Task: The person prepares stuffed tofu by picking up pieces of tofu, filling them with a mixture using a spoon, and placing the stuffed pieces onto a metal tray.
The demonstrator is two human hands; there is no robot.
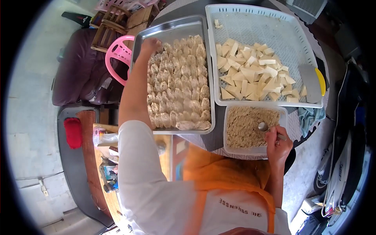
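Observation:
My left hand (152, 46) is at the far left corner of a metal tray (164, 28), its fingers curled beside the end of a row. Whatever they pinch, if anything, is hidden. Close rows of pale, filled pieces (178, 82), speckled with brown, cover most of the tray. In my right hand (280, 143) is a metal spoon (263, 126), its bowl over a white plastic tub (228, 147) of crumbly brown filling (246, 127). Behind the tub, white tofu wedges (250, 70) lie heaped in a perforated plastic basket (270, 23).
A scraper with a yellow handle (320, 82) rests on the basket's right edge. Beside the tub lies a blue-green cloth (310, 117). To the left are a pink plastic chair back (117, 51), a maroon sofa (74, 74) and a wooden table (166, 156) with small items.

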